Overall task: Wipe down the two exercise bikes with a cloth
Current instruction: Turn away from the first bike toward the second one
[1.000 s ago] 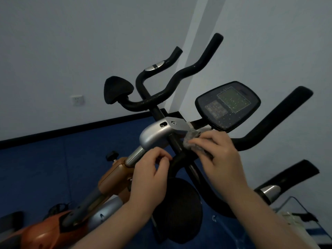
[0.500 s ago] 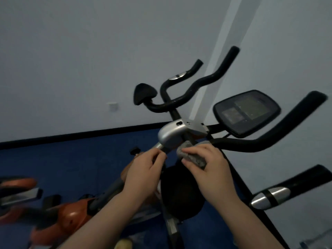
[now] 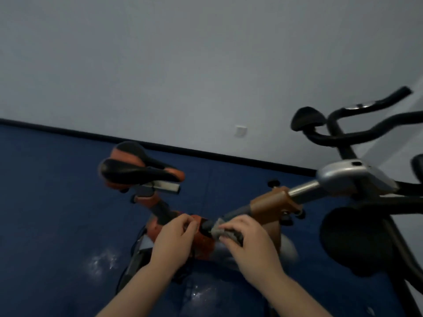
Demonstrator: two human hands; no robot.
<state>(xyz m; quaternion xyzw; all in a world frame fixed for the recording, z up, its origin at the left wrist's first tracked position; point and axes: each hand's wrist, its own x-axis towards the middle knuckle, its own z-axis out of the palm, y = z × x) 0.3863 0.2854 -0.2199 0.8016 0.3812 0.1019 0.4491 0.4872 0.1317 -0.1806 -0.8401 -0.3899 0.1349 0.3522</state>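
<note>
- The right hand (image 3: 248, 242) grips a crumpled grey cloth (image 3: 223, 232), its fingers curled over the wad, and presses it on the sloping frame tube (image 3: 238, 212) of the exercise bike (image 3: 272, 204).
- The left hand (image 3: 175, 239) sits just beside it, fingers curled in towards the thumb at the bike's orange frame; whether it pinches anything I cannot tell, as the picture is blurred there.
- The frame's shell is smooth, glossy orange plastic; further up, a boxy brown collar leads to a bright metal post and a rounded silver housing (image 3: 343, 176).
- The saddle (image 3: 137, 171) is black with orange edges, long and narrow, on a grey rail to the left.
- Curved black handlebars (image 3: 357, 131), matte and padded-looking, rise at the right.
- A round black pad (image 3: 353, 240) hangs below them.
- The floor (image 3: 57, 202) is dark blue with pale scuffs; the wall (image 3: 183, 65) is plain grey-white with a black skirting strip.
</note>
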